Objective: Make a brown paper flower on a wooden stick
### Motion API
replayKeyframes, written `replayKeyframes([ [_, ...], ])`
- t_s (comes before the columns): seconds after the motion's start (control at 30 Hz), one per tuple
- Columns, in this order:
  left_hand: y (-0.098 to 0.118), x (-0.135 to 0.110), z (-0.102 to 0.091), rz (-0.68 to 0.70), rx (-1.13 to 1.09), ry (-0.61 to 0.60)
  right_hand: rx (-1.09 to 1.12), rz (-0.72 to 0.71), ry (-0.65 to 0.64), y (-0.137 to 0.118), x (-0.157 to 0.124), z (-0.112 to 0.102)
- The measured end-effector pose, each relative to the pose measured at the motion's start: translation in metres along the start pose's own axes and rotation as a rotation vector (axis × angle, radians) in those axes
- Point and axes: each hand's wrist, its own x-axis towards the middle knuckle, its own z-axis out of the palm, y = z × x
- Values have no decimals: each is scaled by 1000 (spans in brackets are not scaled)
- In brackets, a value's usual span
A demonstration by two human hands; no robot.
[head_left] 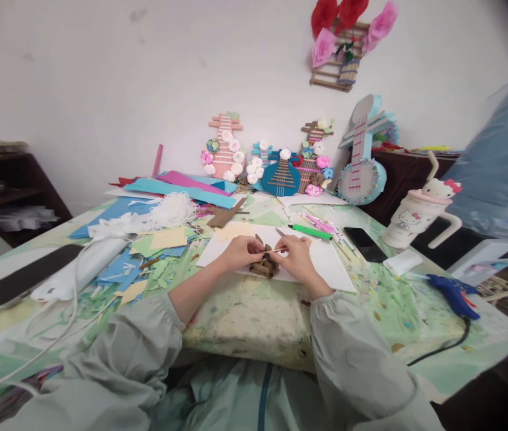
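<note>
A brown paper flower [264,269] with folded petals is held low over white paper [329,266] in the middle of the table. My left hand [241,254] pinches its upper left side, fingers closed. From the right, my right hand [297,257] closes its fingers on a thin pale stick [276,249], whose tip reaches the flower's top. Fingers hide part of the flower's centre. A green marker [312,231] lies just beyond my right hand.
Paper scraps [168,269], white string [175,211] and a power strip [84,263] crowd the left. Decorated paper instruments [282,173] stand along the wall. A phone [365,244], a tumbler [415,221] and a blue glue gun [453,294] with its cord are at right.
</note>
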Motion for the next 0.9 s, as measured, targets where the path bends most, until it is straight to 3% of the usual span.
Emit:
replayKeyframes([
  [0.67,2,1,-5,135,129,-51,-73,-37,11,2,-1,0],
  [0.9,-4,1,-3,107,124,-15,-96,46,-65,-2,0,0],
])
